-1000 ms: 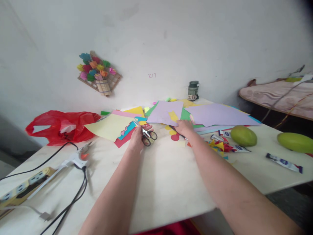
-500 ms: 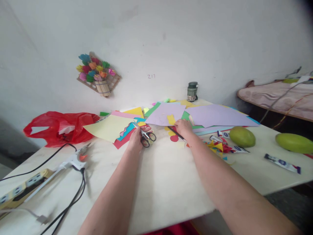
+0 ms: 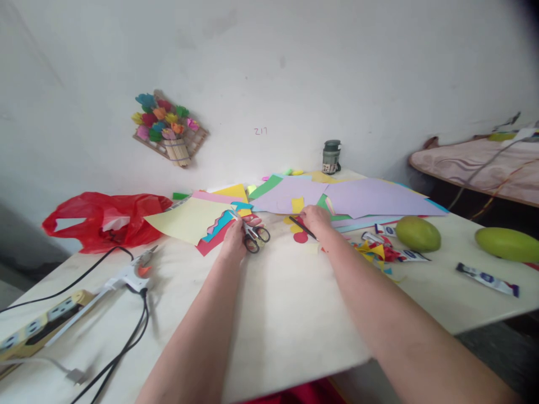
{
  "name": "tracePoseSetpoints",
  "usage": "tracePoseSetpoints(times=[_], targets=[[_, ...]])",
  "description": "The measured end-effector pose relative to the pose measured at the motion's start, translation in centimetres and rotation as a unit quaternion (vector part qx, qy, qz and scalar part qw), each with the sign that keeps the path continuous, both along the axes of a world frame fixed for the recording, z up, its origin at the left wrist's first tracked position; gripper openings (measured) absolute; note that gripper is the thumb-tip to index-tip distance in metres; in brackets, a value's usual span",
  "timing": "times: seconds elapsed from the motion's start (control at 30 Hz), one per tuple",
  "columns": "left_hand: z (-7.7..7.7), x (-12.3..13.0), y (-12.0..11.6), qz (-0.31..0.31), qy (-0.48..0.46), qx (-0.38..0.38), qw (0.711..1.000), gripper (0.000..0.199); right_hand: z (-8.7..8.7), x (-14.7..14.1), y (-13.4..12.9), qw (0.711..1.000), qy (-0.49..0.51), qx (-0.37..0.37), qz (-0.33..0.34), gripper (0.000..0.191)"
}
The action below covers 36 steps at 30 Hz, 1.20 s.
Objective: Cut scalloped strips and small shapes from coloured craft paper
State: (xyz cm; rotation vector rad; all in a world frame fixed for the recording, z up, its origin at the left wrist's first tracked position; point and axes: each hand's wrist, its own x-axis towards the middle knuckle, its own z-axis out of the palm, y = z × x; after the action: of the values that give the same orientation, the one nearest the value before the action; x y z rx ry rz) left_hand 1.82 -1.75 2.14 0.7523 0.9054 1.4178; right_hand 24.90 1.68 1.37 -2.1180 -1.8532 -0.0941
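Observation:
My left hand (image 3: 236, 237) is closed on a pair of scissors with black handles (image 3: 257, 238), their blades pointing up and left over cut blue and red paper (image 3: 216, 238). My right hand (image 3: 315, 217) has its fingers pressed together at the near edge of the purple paper (image 3: 273, 197), beside a small yellow paper piece (image 3: 297, 205); what the fingertips hold, if anything, is hidden. A black pen (image 3: 302, 227) lies just below that hand, next to a red paper circle (image 3: 300, 237). Pale yellow paper (image 3: 181, 220) spreads left of my left hand.
A red plastic bag (image 3: 143, 233), a glue gun (image 3: 133, 274) and a power strip (image 3: 42, 325) are at the left. Paper scraps (image 3: 373, 251), two green fruits (image 3: 418, 234) and a glue tube (image 3: 488, 279) lie right. A dark bottle (image 3: 331, 157) stands at the back.
The purple paper and the small yellow piece by my right hand have shifted slightly. Both hands stay nearly in place, the scissors still in my left hand.

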Motion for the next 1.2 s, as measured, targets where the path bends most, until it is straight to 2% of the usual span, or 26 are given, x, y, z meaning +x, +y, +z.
tracePoseSetpoints(times=[0.1,0.4,0.47,0.6,0.67,0.77,0.87,0.93,1.03,1.1,1.2], targets=[[0.2,0.0,-0.2,0.001,0.0,0.001,1.0,0.029,-0.1,0.1,0.0,1.0,-0.011,-0.011,0.007,0.028],[-0.1,0.0,0.0,-0.001,0.002,0.0,1.0,0.026,0.1,0.3,0.2,0.999,0.025,0.045,-0.01,0.025],[-0.1,-0.1,0.1,-0.001,0.0,-0.001,1.0,0.026,0.0,0.7,0.2,0.997,0.047,0.059,0.007,0.023],[-0.1,-0.1,0.2,0.003,-0.001,-0.006,1.0,0.027,-0.3,1.9,0.2,0.985,0.124,0.08,0.084,0.026],[-0.1,-0.1,0.1,0.002,-0.006,-0.005,1.0,0.027,-0.5,2.3,0.2,0.977,0.183,0.073,0.087,0.026],[0.1,-0.1,-0.1,0.006,-0.015,-0.006,1.0,0.026,-0.8,2.6,0.5,0.953,0.292,0.06,0.053,0.023],[0.4,-0.1,-0.2,0.011,-0.012,-0.02,1.0,0.027,-0.9,2.5,1.0,0.914,0.396,0.092,0.005,0.02],[0.6,-0.2,-0.1,0.016,0.001,-0.043,0.999,0.027,-0.7,2.3,1.3,0.894,0.429,0.132,-0.011,0.018],[0.8,-0.3,-0.1,0.022,0.035,-0.052,0.998,0.022,0.0,1.2,1.2,0.879,0.441,0.179,0.0,0.018],[0.8,-0.4,-0.2,0.024,0.056,-0.031,0.998,0.034,0.5,-0.1,0.9,0.869,0.457,0.187,0.027,0.019],[0.8,-0.5,-0.6,0.026,0.083,0.003,0.996,0.065,1.4,-2.6,-0.1,0.833,0.519,0.174,0.077,0.019]])
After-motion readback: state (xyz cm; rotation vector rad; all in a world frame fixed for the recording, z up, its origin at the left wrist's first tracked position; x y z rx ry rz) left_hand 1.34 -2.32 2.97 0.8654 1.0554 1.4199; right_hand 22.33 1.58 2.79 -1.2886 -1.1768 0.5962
